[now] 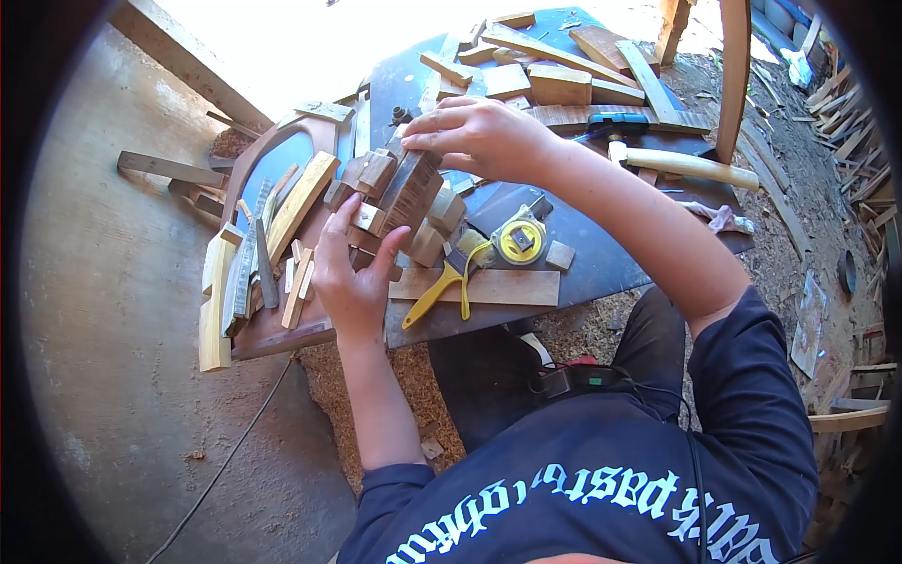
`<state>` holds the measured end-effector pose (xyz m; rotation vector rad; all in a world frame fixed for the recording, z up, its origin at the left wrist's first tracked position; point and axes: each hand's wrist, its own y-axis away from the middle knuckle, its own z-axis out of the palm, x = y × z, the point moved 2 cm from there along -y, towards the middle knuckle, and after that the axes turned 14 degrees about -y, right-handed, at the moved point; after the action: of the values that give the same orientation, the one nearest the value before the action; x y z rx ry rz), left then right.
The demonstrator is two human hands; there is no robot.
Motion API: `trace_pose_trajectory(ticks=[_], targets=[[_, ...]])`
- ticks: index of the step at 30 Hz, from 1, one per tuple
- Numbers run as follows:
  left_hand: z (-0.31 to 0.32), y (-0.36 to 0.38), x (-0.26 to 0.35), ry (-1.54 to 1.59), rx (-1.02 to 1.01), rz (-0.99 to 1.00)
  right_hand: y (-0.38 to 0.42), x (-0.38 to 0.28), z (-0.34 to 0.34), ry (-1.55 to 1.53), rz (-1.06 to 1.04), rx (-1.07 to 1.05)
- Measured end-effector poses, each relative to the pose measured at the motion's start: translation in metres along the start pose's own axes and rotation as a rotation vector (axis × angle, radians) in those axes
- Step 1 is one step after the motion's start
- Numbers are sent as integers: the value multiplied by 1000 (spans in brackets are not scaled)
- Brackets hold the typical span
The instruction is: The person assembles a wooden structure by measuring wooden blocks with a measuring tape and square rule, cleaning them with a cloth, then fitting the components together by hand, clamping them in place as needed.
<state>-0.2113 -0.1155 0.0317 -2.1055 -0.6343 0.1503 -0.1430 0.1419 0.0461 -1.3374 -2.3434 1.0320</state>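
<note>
A dark wooden block tool [411,195] with smaller blocks fixed at its side is held tilted above the table between both hands. My left hand [352,273] grips its lower end, thumb and fingers apart around a light block. My right hand [479,134] holds the upper end, with the fingers bent over it. Just right of the tool lie small wood blocks [445,209], a yellow-handled brush [438,293] and a yellow tape measure [520,241]. A flat light board [507,288] lies below them.
Wood pieces are piled at the table's back [560,85]. A hammer [691,165] lies at the right near a blue-black tool [617,120]. Wood strips [299,209] cover the left side, by a curved frame [246,169]. A cable [235,451] runs across the floor.
</note>
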Motion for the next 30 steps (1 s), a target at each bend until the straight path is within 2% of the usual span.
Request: trace_pose_trajectory(ticks=[6,10,15,21,24,30], targets=[[0,1,0,42,-10,-35,0,2,1,-79,45,27],[-2,-1,1,71,-33,-51,-3,4,-11,-333,163,24],[4,-2,-23,267,-121,-92,-8,0,-28,-532,347,-41],[10,-2,-44,402,-212,-118,-13,1,-20,-552,310,-54],[11,-3,-43,400,-191,-122,-15,2,-15,-575,484,-92],[12,-3,-44,466,-190,-161,-18,-2,-20,-591,499,-133]])
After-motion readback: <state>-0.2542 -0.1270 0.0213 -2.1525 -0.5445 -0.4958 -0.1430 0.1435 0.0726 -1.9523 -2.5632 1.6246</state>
